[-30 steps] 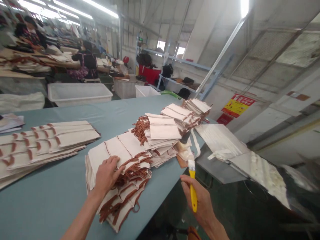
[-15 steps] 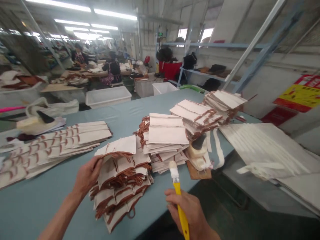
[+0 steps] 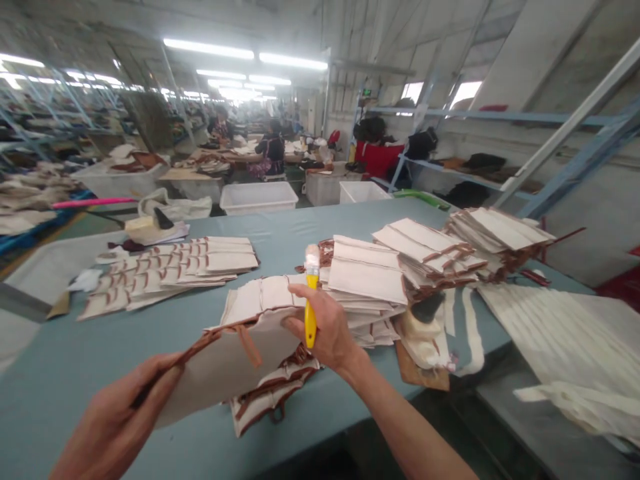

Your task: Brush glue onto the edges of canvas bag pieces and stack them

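Observation:
My left hand (image 3: 127, 403) pinches the brown-edged left end of a cream fabric panel (image 3: 225, 367), lifted and tilted over its pile. A small brown strap (image 3: 249, 347) hangs from its edge. In my right hand (image 3: 330, 330) is a paintbrush (image 3: 311, 313) with a yellow handle and whitened bristles pointing up. The fingers of that hand also close over the panel's right end. Beneath lie more brown-trimmed panels (image 3: 260, 407), partly hidden by the lifted one. Just right of my right hand stands another stack of cream panels (image 3: 367, 273).
Further stacks (image 3: 425, 243) run along the right side of the blue-green table (image 3: 280, 230). Overlapping panels (image 3: 175, 270) lie at left. A cut-open pale container (image 3: 425, 333) sits on brown board near the right edge. White bins (image 3: 259, 197) and seated people are beyond.
The top panel has been raised off its pile and drawn left by my left hand. My right hand, with the brush, has moved up and left onto the panel. The view has turned left.

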`<move>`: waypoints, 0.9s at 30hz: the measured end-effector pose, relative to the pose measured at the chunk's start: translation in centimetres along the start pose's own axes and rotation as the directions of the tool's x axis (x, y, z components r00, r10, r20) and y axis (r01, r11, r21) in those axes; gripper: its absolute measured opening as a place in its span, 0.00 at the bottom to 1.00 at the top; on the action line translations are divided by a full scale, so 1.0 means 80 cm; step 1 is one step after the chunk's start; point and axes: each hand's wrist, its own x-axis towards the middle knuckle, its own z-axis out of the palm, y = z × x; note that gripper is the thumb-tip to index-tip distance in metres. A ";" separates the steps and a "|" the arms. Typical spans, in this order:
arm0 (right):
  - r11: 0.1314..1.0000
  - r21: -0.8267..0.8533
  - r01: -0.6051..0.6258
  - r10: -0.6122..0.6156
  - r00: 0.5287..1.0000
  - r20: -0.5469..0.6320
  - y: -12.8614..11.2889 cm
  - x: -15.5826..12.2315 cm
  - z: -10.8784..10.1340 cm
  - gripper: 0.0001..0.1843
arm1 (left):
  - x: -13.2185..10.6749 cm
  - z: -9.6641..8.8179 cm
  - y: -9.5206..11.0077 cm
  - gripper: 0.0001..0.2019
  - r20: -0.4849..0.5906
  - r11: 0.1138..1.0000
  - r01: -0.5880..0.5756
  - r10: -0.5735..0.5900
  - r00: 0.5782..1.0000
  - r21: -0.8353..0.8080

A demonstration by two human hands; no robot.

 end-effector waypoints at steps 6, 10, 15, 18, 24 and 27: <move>0.984 0.136 -0.111 0.114 0.993 -0.013 -0.059 -0.024 0.050 0.15 | -0.068 0.011 -0.033 0.22 -0.088 0.995 -0.091 0.087 0.992 -0.044; 0.990 0.081 -0.115 0.126 0.980 -0.152 -0.102 -0.043 0.060 0.08 | -0.098 0.043 -0.029 0.25 -0.264 0.972 -0.226 0.234 0.936 0.061; 0.982 0.014 -0.189 0.189 0.968 -0.163 -0.141 -0.054 0.065 0.09 | -0.110 0.075 -0.026 0.34 -0.408 0.952 -0.294 0.300 0.862 0.080; 0.974 -0.025 -0.226 0.219 0.963 -0.155 -0.158 -0.064 0.067 0.08 | -0.106 0.082 -0.033 0.38 -0.456 0.946 -0.308 0.319 0.831 0.101; 0.938 -0.074 -0.338 0.314 0.922 -0.226 -0.180 -0.091 0.070 0.09 | -0.104 0.089 -0.034 0.39 -0.533 0.942 -0.318 0.325 0.781 0.108; 0.897 -0.069 -0.437 0.412 0.881 -0.233 -0.184 -0.104 0.072 0.13 | -0.110 0.092 -0.030 0.34 -0.537 0.931 -0.351 0.349 0.768 0.103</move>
